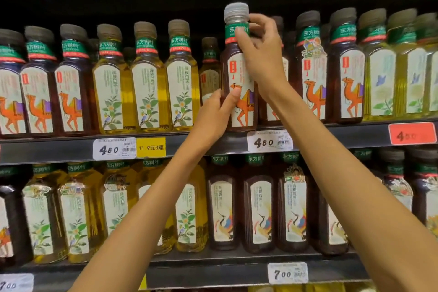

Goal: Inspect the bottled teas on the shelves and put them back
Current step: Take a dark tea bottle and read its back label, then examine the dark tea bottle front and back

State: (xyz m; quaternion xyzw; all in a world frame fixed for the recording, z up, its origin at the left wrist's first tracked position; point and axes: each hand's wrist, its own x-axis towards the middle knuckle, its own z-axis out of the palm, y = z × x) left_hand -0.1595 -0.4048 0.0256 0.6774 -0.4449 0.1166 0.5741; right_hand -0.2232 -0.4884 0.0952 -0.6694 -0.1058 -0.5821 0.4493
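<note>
Both hands hold one dark tea bottle (239,83) with a camel label, standing at the front edge of the middle shelf (213,143). The right hand (260,54) curls its fingers round the neck under the cap; the left hand (213,114) grips the lower body, thumb across the label. Neighbours stand close on both sides — a recessed bottle (209,71) behind leaves a small gap on the left.
</note>
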